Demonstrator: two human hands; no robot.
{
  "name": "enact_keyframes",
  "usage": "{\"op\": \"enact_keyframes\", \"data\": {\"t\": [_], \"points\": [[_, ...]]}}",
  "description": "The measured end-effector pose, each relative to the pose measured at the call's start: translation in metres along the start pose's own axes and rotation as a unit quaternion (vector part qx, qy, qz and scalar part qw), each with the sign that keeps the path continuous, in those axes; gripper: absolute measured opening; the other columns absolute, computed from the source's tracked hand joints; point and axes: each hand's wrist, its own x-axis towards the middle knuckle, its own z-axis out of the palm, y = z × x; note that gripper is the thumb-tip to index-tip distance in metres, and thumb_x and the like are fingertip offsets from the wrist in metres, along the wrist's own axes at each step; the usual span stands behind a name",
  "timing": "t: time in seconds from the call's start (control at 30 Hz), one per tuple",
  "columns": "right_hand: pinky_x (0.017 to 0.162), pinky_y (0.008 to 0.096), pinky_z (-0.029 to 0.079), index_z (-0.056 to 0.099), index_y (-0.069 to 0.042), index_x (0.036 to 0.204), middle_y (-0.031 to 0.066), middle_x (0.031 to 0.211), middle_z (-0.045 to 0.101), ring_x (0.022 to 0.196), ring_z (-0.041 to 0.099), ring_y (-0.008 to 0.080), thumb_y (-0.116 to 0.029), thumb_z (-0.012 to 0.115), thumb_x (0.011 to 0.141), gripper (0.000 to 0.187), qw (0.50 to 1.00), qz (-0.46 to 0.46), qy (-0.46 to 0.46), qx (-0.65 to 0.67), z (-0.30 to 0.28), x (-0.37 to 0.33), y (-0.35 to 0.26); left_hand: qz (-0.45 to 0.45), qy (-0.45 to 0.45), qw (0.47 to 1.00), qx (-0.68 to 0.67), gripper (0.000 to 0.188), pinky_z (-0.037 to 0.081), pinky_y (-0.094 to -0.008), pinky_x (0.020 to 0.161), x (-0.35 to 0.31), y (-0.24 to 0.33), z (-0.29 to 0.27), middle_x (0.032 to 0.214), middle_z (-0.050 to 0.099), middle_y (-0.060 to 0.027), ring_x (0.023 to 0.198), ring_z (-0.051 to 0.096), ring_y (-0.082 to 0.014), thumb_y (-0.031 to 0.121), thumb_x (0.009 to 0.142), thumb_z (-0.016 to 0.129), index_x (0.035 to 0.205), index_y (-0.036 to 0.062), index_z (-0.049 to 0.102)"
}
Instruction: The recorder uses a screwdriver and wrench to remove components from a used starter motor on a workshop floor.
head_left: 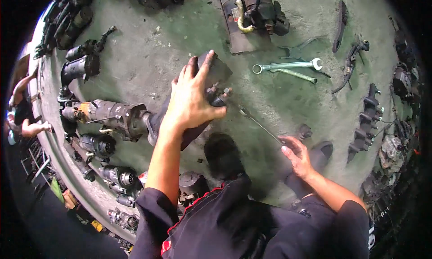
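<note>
My left hand (pixel 191 99) lies over a dark starter motor (pixel 219 72), its fingers spread around the body and its thumb beside the threaded terminals (pixel 220 95). In my right hand (pixel 298 157), pinched between thumb and fingers, is a thin metal rod-like tool (pixel 264 128). Its wider dark head points up and left toward the terminals, apart from them; its exact kind cannot be made out. Much of the motor is hidden under my left hand and forearm.
Two wrenches (pixel 288 67) lie crossed on the stained concrete floor (pixel 189 25). A larger motor (pixel 249 36) sits far ahead. Another starter motor (pixel 105 115) and several dark parts line the left. A cable piece (pixel 350 65) and a dark bracket-like part (pixel 365 124) lie at right. My shoe (pixel 222 155) is near the motor. Another person's arm (pixel 36 128) shows at far left.
</note>
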Motion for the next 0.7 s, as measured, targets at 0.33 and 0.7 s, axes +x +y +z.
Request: {"op": "enact_keyframes", "data": {"t": [0.33, 0.7], "points": [[0.088, 0.0262, 0.044, 0.062, -0.001, 0.128, 0.0008, 0.109, 0.064, 0.100, 0.054, 0.0091, -0.021, 0.061, 0.098, 0.035, 0.996, -0.037, -0.016, 0.079, 0.036, 0.038, -0.040, 0.042, -0.031, 0.987, -0.155, 0.119, 0.040, -0.0418, 0.111, 0.021, -0.032, -0.025, 0.141, 0.047, -0.0286, 0.131, 0.049, -0.0407, 0.035, 0.054, 0.084, 0.154, -0.0005, 0.028], [0.074, 0.0237, 0.044, 0.065, -0.003, 0.125, -0.0030, 0.088, 0.061, 0.081, 0.053, 0.0068, -0.023, 0.063, 0.096, 0.035, 0.987, -0.012, -0.038, 0.154, 0.044, 0.060, -0.030, 0.030, -0.020, 0.993, -0.112, 0.118, 0.038, -0.0411, 0.112, 0.018, -0.035, -0.013, 0.140, 0.046, -0.0250, 0.131, 0.047, -0.0388, 0.030, 0.059, 0.081, 0.157, 0.0048, 0.020]]}}
